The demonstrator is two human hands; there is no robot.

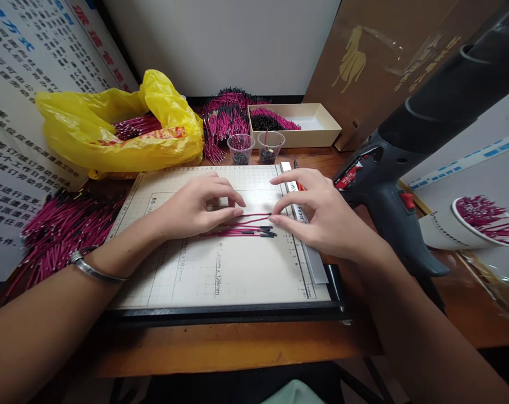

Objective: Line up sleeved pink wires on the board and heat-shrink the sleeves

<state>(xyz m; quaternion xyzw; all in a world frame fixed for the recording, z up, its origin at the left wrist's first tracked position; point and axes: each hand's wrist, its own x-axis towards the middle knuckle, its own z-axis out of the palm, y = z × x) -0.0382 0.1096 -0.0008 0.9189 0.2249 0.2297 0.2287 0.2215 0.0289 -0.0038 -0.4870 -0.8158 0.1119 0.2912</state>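
On the white paper cutter board (254, 269) lie several short dark-pink wires (239, 232) with black sleeves at their right ends. My left hand (201, 206) bends over the left part of the upper wires, thumb and forefinger closed on a wire (256, 214). Its left end is hidden beneath that hand. At the wire's right end, my right hand (317, 210) pinches the black tip between thumb and forefinger, the other fingers loosely spread. The remaining wires rest on the board just below both hands.
Behind the board stand two clear plastic cups (240, 150), a wire pile (227, 118), a cream box (317, 137) and a yellow bag (153, 151). More wires (73, 230) lie left. A heat gun (389, 196) rises at right, beside a white paper cup (441, 230).
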